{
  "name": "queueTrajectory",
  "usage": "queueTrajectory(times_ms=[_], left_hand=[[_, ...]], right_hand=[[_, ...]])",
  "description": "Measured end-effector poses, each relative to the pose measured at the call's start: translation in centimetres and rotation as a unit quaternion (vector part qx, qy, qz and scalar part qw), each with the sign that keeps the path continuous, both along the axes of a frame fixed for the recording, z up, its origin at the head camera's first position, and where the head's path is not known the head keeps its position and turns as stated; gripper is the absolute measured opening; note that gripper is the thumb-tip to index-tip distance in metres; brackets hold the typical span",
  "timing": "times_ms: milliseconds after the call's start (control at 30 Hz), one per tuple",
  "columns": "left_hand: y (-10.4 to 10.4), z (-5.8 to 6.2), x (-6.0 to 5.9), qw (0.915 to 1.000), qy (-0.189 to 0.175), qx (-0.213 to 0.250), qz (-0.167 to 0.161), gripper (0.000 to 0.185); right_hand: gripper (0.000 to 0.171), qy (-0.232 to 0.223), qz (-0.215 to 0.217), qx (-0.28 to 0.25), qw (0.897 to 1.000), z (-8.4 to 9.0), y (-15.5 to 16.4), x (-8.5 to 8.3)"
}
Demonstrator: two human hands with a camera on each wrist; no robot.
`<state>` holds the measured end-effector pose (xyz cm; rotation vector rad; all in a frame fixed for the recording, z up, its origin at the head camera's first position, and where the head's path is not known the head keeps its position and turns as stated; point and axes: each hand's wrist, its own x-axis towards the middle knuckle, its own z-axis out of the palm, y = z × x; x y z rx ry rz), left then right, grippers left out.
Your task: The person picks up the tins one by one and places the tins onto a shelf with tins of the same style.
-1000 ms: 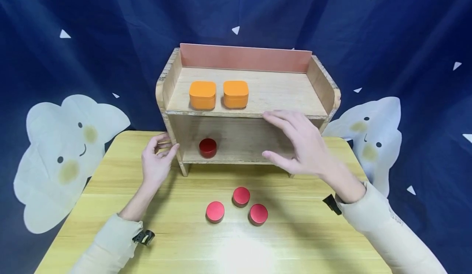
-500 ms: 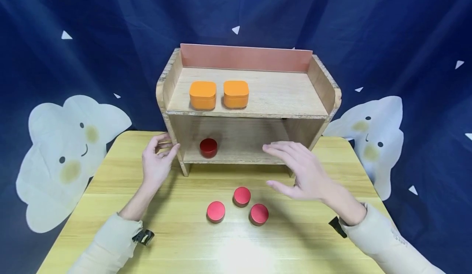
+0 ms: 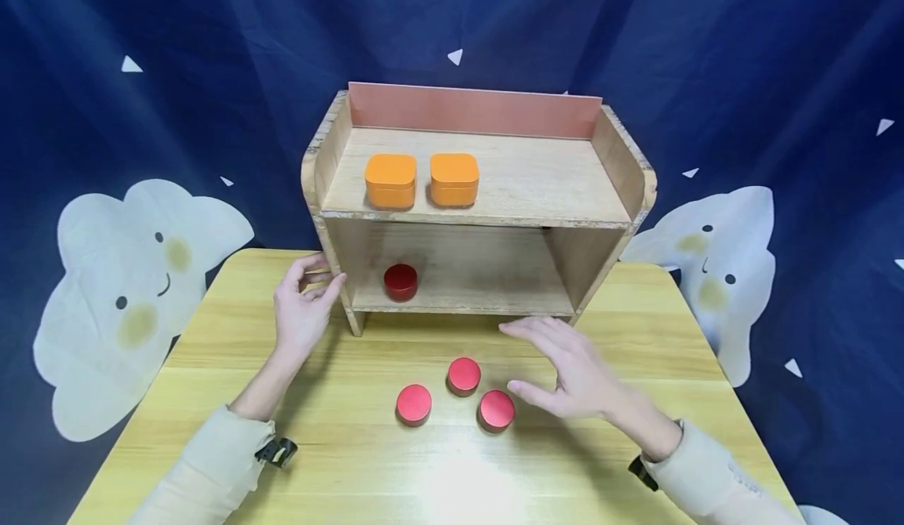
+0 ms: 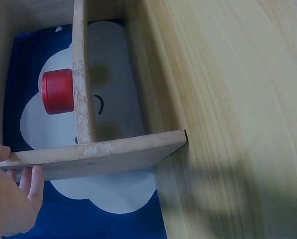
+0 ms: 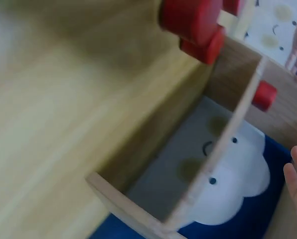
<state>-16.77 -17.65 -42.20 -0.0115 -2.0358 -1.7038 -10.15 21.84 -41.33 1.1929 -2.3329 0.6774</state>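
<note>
Fingers of the right hand spread, hovering beside red tins; left hand grips the shelf.

no readable text, labels or numbers anywhere.

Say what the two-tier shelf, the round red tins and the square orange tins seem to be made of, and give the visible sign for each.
Shelf: unfinished pale wood, with visible grain and chipped, rough edges; its back panel looks like a smoother pinkish board.
Round red tins: probably painted metal, smooth with a soft sheen, though plastic is possible.
Square orange tins: likely the same, with a matte orange coat, rounded corners and a lid seam.
</note>
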Motion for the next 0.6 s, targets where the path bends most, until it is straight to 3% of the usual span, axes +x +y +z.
queueTrajectory(times_ms=[233,600], left_hand=[[0.0,0.3,0.2,1.0000,-0.004,0.006,0.003,0.035],[0.0,-0.1,0.0,1.0000,0.000,-0.002,0.003,0.036]], right_hand=[[0.066,-0.022,0.006,0.015,1.000,-2.6,0.3,0.5],[0.084,-0.112,-0.025,0.132,0.985,-5.2,1.6,1.4]])
